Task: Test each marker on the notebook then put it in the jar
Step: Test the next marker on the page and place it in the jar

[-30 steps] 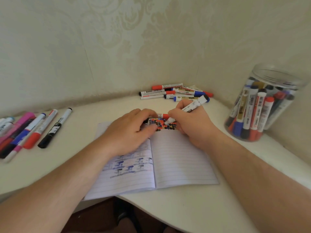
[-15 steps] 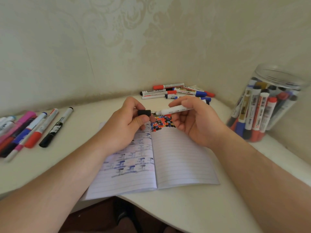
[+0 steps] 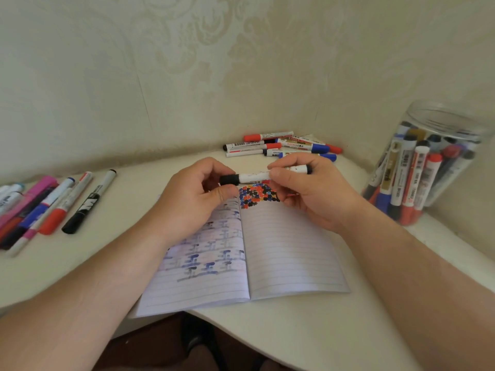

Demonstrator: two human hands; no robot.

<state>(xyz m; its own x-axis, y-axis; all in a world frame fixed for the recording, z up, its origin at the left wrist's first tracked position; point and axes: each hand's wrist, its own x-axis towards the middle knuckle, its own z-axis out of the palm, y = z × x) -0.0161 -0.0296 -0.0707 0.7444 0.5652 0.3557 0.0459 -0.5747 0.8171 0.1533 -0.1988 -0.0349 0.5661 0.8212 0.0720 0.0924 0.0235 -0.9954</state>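
Left hand point(image 3: 192, 199) pinches the black cap point(image 3: 229, 179), right hand point(image 3: 308, 191) grips the marker point(image 3: 254, 177); press straight until seated, then to the jar point(image 3: 428, 167).

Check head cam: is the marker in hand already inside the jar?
No: the marker is held level over the notebook by left hand and right hand, apart from the jar.
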